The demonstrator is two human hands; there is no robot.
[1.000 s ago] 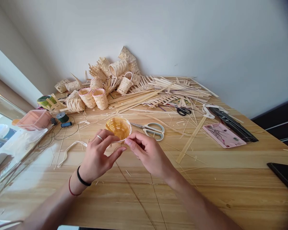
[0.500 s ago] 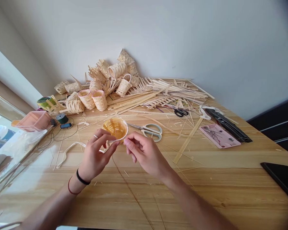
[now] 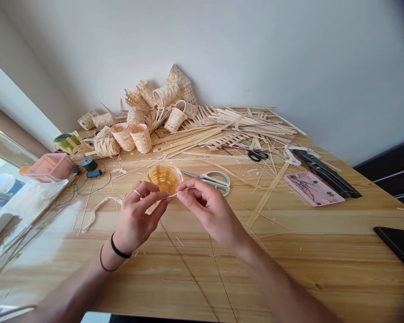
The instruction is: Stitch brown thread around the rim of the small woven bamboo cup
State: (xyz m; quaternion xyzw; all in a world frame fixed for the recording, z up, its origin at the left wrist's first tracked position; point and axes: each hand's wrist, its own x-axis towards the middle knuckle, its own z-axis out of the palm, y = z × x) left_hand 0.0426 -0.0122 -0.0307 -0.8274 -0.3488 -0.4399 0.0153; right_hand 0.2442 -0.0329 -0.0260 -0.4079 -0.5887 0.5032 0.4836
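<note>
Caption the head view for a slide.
Left hand and right hand pinch a pale strip at the rim of a yellow basket, scissors alongside.

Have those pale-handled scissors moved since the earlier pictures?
No: the pale-handled scissors show no visible shift against the pink tray to their right.

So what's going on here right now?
A person is working on the yellow basket. The left hand and right hand pinch a white band at its near side, fingertips close together. The pale scissors lie on the table just beyond the right hand, and more woven baskets sit near the wall.
</note>
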